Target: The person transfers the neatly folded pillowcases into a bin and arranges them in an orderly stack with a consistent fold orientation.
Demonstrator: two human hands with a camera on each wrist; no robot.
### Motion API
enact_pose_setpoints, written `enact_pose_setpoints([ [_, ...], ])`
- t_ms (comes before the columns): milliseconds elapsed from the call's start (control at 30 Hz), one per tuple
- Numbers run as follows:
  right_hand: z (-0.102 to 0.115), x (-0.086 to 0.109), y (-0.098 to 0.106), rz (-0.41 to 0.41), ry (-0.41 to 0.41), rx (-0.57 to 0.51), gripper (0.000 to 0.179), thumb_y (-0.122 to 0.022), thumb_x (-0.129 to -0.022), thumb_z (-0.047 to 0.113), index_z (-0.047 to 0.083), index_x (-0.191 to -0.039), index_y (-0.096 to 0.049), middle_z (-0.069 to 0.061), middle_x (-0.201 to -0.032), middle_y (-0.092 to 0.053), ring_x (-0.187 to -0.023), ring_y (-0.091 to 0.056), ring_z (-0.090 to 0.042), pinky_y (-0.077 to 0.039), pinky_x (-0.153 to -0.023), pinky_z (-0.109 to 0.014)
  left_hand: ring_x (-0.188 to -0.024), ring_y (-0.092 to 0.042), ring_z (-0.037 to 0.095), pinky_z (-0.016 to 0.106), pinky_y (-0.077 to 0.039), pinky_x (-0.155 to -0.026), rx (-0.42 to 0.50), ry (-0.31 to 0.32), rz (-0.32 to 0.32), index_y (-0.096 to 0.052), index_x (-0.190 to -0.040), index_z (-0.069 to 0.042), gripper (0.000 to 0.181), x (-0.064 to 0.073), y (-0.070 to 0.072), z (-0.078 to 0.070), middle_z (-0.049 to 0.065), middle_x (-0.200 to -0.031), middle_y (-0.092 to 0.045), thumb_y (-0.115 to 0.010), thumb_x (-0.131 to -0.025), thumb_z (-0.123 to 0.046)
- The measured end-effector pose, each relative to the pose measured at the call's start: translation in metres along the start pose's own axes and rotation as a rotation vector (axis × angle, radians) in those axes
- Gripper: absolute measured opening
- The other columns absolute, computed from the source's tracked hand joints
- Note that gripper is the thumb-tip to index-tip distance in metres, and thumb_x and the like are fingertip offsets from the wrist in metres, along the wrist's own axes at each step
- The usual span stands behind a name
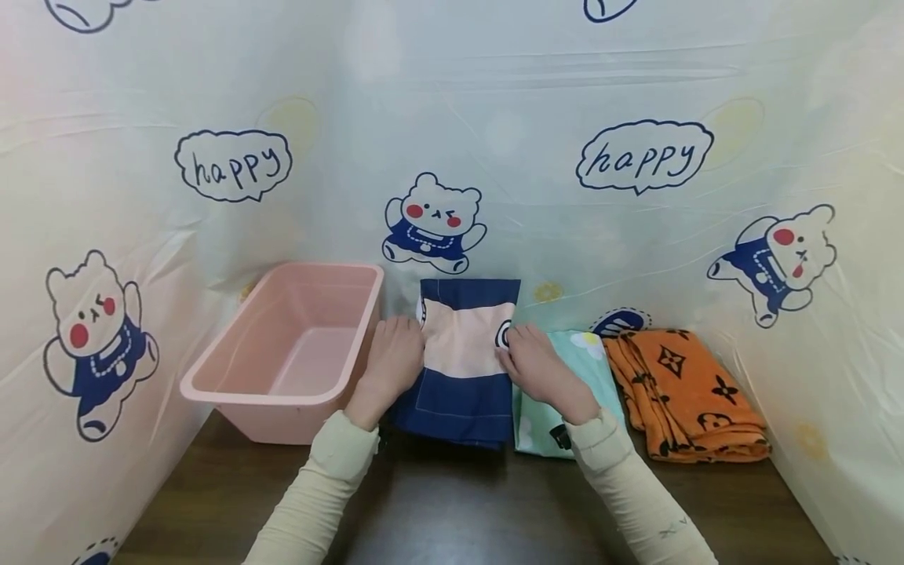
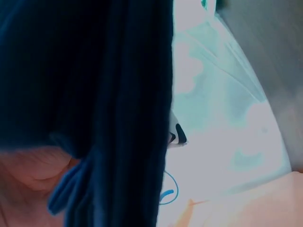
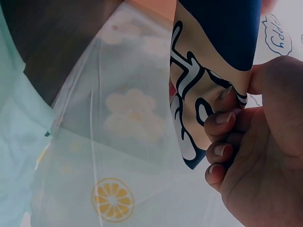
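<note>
Two hands, the left (image 1: 398,353) and the right (image 1: 540,361), grip one blue cloth (image 1: 462,341) by its opposite side edges.
It hangs between one pink basin (image 1: 264,399) and two folded cloths, one green (image 1: 599,369), one orange (image 1: 688,392), on the table (image 1: 452,502). The left fingertips are hidden; dark, blurred folds block much of the left wrist view. The right fingers cover part of the print; the right sleeve (image 1: 621,471) crosses the green cloth.

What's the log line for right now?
left hand and right hand: gripping blue-and-pink cloth | left side: pink tub | right side: green cloth, folded orange cloth
</note>
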State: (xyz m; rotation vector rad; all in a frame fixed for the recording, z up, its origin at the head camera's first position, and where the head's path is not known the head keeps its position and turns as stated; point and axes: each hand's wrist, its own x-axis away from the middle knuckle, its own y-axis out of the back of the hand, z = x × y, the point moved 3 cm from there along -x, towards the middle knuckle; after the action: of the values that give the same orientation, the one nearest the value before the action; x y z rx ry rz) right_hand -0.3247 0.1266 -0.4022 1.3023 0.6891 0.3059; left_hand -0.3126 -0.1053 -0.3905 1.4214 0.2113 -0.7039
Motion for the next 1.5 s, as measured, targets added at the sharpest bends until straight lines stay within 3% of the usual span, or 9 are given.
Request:
enact_pose_setpoints([
  [133, 0.003, -0.002, 0.005, 0.008, 0.002, 0.019, 0.030, -0.047, -0.109, 0.022, 0.011, -0.080, -0.044, -0.002, -0.074, -0.038, -0.072, -0.033, -0.021, -0.028, -0.076, -0.036, -0.070, -0.055, 0.030, 0.038, -0.041, -0.063, -0.032, -0.008, -0.046, -0.060, -0.074, -0.001, 0.034, -0.001, 0.008, 0.000, 0.013, -0.072, -0.058, -0.063, -0.100, -0.022],
  [400, 0.005, -0.004, 0.009, 0.018, -0.014, 0.020, 0.030, -0.046, -0.109, 0.024, 0.012, -0.082, -0.045, -0.002, -0.075, -0.039, -0.074, -0.034, -0.022, -0.028, -0.077, -0.036, -0.071, -0.056, 0.030, 0.040, -0.044, -0.066, -0.043, -0.011, -0.072, -0.060, -0.074, -0.001, 0.032, -0.004, 0.014, 0.002, 0.014, -0.074, -0.060, -0.063, -0.099, -0.020],
  [767, 0.012, -0.003, 0.020, 0.000, -0.008, 0.020, 0.029, -0.047, -0.108, 0.024, 0.010, -0.083, -0.046, -0.004, -0.077, -0.040, -0.076, -0.034, -0.022, -0.028, -0.075, -0.036, -0.077, -0.058, 0.031, 0.041, -0.046, -0.071, -0.067, -0.001, -0.073, -0.064, -0.079, 0.002, 0.031, -0.007, 0.027, 0.004, 0.015, -0.078, -0.062, -0.063, -0.099, -0.020],
  [1067, 0.015, -0.008, 0.028, -0.018, -0.013, 0.016, 0.027, -0.047, -0.108, 0.024, 0.009, -0.086, -0.047, -0.004, -0.078, -0.040, -0.078, -0.035, -0.023, -0.027, -0.075, -0.036, -0.081, -0.058, 0.034, 0.044, -0.046, -0.073, 0.017, 0.019, -0.015, -0.063, -0.081, 0.004, 0.031, -0.012, 0.033, 0.013, 0.018, -0.081, -0.062, -0.061, -0.100, -0.020],
  [1300, 0.018, -0.012, 0.029, 0.024, -0.034, -0.061, 0.027, -0.046, -0.108, 0.025, 0.009, -0.086, -0.048, -0.004, -0.078, -0.041, -0.081, -0.036, -0.024, -0.027, -0.075, -0.037, -0.082, -0.056, 0.032, 0.042, -0.046, -0.075, 0.039, 0.030, 0.057, -0.064, -0.086, 0.006, 0.028, -0.014, 0.038, 0.020, 0.019, -0.085, -0.063, -0.058, -0.102, -0.016],
  [1500, 0.021, -0.016, 0.030, 0.034, -0.022, -0.076, 0.028, -0.045, -0.109, 0.025, 0.010, -0.085, -0.047, -0.004, -0.078, -0.042, -0.082, -0.038, -0.024, -0.028, -0.077, -0.038, -0.084, -0.055, 0.033, 0.042, -0.045, -0.077, 0.049, 0.039, 0.072, -0.064, -0.089, 0.007, 0.026, -0.014, 0.042, 0.024, 0.019, -0.087, -0.063, -0.058, -0.101, -0.015],
])
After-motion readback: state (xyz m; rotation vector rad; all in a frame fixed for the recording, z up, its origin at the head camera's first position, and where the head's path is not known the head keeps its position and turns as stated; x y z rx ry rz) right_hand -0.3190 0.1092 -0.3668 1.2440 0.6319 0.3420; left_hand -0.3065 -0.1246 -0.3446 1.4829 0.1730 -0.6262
